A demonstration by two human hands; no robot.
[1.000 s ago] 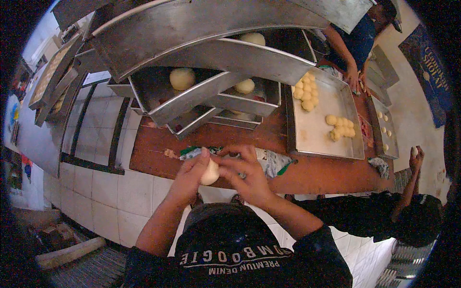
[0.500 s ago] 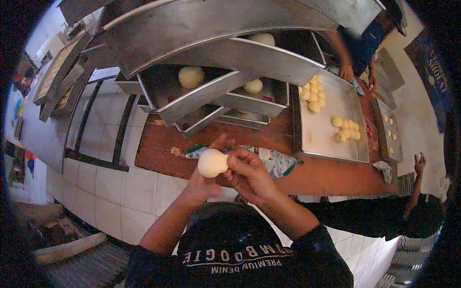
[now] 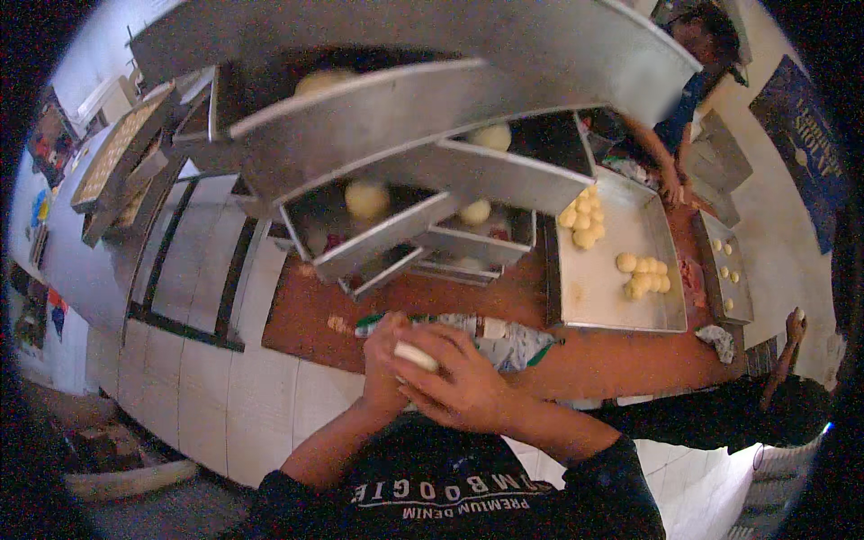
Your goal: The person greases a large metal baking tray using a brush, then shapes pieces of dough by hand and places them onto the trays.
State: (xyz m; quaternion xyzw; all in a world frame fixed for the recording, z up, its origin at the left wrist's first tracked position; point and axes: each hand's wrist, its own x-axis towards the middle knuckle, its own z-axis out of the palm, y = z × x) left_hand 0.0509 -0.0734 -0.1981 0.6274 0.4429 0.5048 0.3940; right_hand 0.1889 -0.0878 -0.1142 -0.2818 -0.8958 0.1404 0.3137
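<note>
Reddish-brown wooden table is stretching beyond the hands. Bare left hand and bare right hand are clasping together around a smooth cream-coloured dough piece, partly hidden between them, probably cupping it against slipping.

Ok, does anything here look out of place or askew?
The metal trays are stacked crosswise, at skewed angles rather than squarely. A crumpled scrap lies loose near the right end of the brown table.
</note>
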